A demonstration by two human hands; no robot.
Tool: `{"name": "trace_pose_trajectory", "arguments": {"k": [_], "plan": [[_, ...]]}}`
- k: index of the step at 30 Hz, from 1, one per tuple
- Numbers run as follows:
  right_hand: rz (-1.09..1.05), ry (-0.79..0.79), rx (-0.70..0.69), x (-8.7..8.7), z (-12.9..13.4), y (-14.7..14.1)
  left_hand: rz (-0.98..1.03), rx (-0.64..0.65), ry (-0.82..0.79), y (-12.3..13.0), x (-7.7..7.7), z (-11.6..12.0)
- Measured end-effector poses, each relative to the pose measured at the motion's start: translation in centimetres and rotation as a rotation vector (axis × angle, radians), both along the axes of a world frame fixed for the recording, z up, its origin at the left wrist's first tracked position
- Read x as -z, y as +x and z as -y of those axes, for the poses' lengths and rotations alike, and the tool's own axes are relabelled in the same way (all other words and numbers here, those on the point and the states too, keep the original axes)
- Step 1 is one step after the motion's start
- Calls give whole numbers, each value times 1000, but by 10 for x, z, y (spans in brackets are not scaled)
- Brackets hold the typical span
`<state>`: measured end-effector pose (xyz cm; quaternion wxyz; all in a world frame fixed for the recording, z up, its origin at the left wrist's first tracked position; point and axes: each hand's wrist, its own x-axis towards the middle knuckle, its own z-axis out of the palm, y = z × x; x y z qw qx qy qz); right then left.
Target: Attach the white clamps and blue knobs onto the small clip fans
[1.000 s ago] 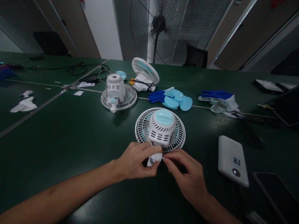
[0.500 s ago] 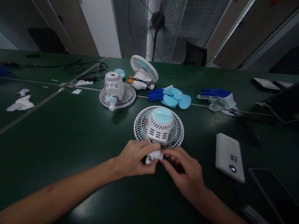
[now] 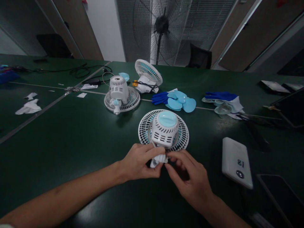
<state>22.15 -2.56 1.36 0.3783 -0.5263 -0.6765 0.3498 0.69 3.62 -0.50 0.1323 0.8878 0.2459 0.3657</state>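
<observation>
A small white fan (image 3: 164,131) lies face down on its round grille (image 3: 182,134), the light blue knob on its motor housing turned up. My left hand (image 3: 142,161) is closed round the white neck piece (image 3: 158,160) that sticks out from the housing toward me. At the right end of that piece, my right hand (image 3: 190,175) has thumb and forefinger pinched together, its other fingers curled. A small pale bit shows between those fingertips, too small to name. The fingers partly cover the neck piece.
Behind stand two more small fans, one face down (image 3: 118,91) and one tilted (image 3: 148,76). Light blue fan blades (image 3: 181,101) lie beside blue gloves (image 3: 160,98). On the right are a white power bank (image 3: 237,161) and a dark phone (image 3: 282,196). Crumpled paper (image 3: 28,107) lies left.
The whole view has shifted slightly, so everything sits a little farther right and lower. Both hands keep their places at the neck piece; the right fingertips have moved very slightly.
</observation>
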Motion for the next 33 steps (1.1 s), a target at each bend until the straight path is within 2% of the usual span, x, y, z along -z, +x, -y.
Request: {"name": "trace_pose_trajectory", "arguments": {"k": [1,2,3,4,8,9,10,11,14,16,18,20,22,24,26,27,28,29,30,33], "plan": [[70,111,-25,2,0,2,-2,1,-2,0,0,0],[98,158,-42,3,-1,3,-4,2,-2,0,0,0],[83,133,-42,3,-2,3,-6,0,-2,0,0,0],[26,38,-31,2,-3,2,-8,-3,-1,0,1,0],[-350,-638,-51,-7,-7,-5,1,-12,9,-1,1,0],[-380,-713,-71,-9,-8,-6,1,-12,10,-1,1,0],[-356,-691,-77,-10,-7,-6,0,-13,11,-1,1,0],[-276,-579,-73,-10,-7,-6,-2,-14,11,-1,1,0],[119,20,-71,-4,-3,-2,0,-15,8,-1,2,0],[330,327,-75,1,-1,2,6,-10,8,-1,2,0],[439,450,-67,5,1,4,9,-2,2,-1,2,0],[443,459,-60,6,1,4,14,1,-3,-2,2,-1],[327,311,-59,2,0,1,8,1,2,-2,3,-1],[104,-45,-50,-3,-3,-3,-3,-1,14,-2,3,-1],[-164,-477,-74,-9,-7,-8,-13,0,14,-2,4,-1],[-259,-623,-91,-10,-8,-9,-15,1,13,-2,4,-1],[-301,-690,-105,-11,-9,-9,-16,-1,11,-2,4,-1],[-280,-658,-96,-11,-9,-9,-18,-3,10,-2,4,-1],[-200,-541,-75,-10,-8,-7,-17,-6,12,-2,4,-1],[174,43,-43,-2,-3,2,-4,-8,18,-2,6,-1]]}}
